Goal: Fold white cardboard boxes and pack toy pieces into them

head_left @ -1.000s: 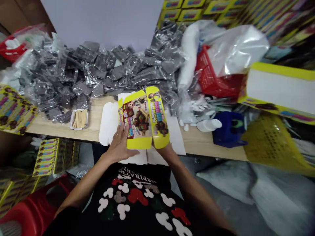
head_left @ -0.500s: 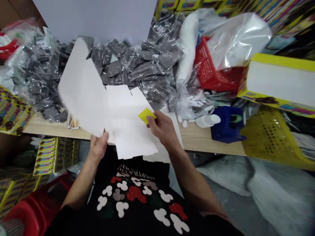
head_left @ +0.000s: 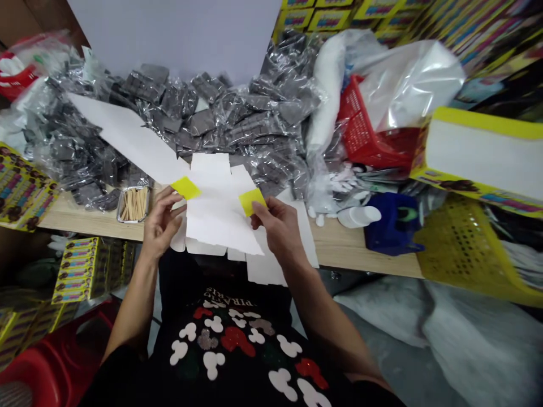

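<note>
We have the carton [head_left: 214,198] opened out, white side up, over other white sheets [head_left: 304,226] at the near edge of the desk [head_left: 345,247], just before the grey packets [head_left: 258,127]. Our right hand [head_left: 280,227] has its fingers clamped on the right yellow flap [head_left: 247,199]. Our left hand [head_left: 159,225] holds its fingers apart by the left yellow flap [head_left: 186,187]; we cannot tell whether they touch. Sticks [head_left: 134,204] lie to the left.
</note>
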`<state>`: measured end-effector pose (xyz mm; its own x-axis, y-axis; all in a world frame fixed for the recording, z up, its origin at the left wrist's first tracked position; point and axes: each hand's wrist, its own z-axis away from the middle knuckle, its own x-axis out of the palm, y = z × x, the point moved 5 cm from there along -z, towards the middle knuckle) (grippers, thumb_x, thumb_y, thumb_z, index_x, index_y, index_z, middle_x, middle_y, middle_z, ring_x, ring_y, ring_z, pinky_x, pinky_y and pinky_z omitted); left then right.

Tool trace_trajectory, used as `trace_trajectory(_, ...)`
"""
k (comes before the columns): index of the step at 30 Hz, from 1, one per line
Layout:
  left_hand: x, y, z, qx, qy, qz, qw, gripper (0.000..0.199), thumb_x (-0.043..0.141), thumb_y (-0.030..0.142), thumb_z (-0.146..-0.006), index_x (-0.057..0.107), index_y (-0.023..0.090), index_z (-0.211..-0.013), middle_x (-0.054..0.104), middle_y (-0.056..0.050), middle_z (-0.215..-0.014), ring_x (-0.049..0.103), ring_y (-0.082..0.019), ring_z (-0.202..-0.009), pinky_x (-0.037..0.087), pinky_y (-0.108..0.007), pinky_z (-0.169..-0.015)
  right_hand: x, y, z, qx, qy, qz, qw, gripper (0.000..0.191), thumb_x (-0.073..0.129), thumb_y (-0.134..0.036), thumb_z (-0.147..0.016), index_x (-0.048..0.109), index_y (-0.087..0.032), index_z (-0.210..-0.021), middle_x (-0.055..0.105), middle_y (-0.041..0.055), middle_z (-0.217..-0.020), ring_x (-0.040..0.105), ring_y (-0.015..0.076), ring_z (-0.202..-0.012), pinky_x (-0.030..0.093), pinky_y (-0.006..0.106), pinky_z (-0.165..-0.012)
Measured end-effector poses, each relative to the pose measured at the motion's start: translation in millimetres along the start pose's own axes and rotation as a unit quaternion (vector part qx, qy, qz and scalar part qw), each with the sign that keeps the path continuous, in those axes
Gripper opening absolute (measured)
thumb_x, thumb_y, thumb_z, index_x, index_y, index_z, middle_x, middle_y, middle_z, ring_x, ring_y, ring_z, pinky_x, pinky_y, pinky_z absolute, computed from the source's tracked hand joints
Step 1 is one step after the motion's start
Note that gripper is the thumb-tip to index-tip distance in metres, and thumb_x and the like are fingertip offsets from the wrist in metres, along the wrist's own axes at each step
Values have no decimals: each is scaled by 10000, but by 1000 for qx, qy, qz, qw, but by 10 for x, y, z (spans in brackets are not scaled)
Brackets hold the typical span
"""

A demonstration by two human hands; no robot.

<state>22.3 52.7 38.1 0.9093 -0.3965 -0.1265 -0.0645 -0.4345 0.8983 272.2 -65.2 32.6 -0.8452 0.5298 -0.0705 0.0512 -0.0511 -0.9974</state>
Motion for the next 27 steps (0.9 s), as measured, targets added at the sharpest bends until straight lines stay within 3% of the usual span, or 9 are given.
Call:
trace_trajectory(2,-45,132,50,65,-67,-90,992,904,825,703,-836,517,315,-1592,433,-175,-1663,507,-372,-1514,567,-507,-1140,49,-74,9,-24,-24,48,998,344,638,-473,-873,515,-230,-662,505,-27,-587,457,123,-573,362,274,-581)
trace_trajectory(4,-106,212,43,91,-62,-205,973,1060,819,745,-819,406,293,-1684,445,-193,-1643,495,-386,-1504,554,-530,-1144,158,-149,39,-66,-84,128,986,329,625,-406,-875,487,-223,-638,457,-32,-579,424,118,-578,323,276,-585)
trace_trajectory(7,-213,274,-52,89,38,-300,949,688,763,684,-906,707,231,-1420,648,-146,-1372,638,-322,-1273,557,-506,-1095,392,-224,136,-121,-216,213,945,225,606,-292,-870,524,-205,-680,532,-8,-659,469,123,-625,337,276,-622)
trace_trajectory(10,-246,221,-110,40,114,-246,962,373,762,559,-945,829,211,-1061,738,-77,-1023,696,-249,-979,562,-426,-1027,578,-252,223,-116,-303,210,922,82,619,-262,-882,627,-187,-913,675,29,-828,573,143,-702,407,261,-663)
trace_trajectory(13,-167,110,-38,-3,177,-156,972,369,856,503,-869,792,219,-1096,763,-69,-1064,717,-259,-1036,535,-392,-1068,688,-230,242,-75,-282,222,930,175,607,-361,-970,629,-187,-982,682,30,-795,581,158,-679,401,265,-645)
trace_trajectory(17,25,-22,124,-13,267,-30,963,729,980,479,-734,563,261,-1291,721,-86,-1237,715,-262,-1211,512,-403,-1124,848,-124,281,-53,-234,270,933,263,567,-342,-1017,582,-205,-793,623,29,-700,544,159,-627,350,282,-620)
trace_trajectory(22,189,-330,86,-191,252,133,939,722,997,493,-661,576,231,-1186,721,-82,-1202,725,-216,-1046,582,-313,-927,978,111,355,-66,-254,296,918,209,587,-244,-989,603,-185,-790,681,73,-853,611,167,-726,398,286,-686)
trace_trajectory(24,166,-464,80,-262,272,180,908,609,986,362,-605,609,208,-1057,738,-44,-1051,716,-180,-897,584,-282,-833,952,190,382,-56,-278,262,923,101,573,-216,-980,660,-164,-975,695,58,-872,630,171,-749,433,280,-705)
trace_trajectory(27,104,-605,142,-308,347,185,866,442,841,158,-567,571,209,-913,688,38,-828,661,-126,-719,539,-228,-696,837,139,415,-74,-229,242,940,493,527,-201,-982,513,-125,-1468,719,52,-929,659,204,-814,504,315,-769)
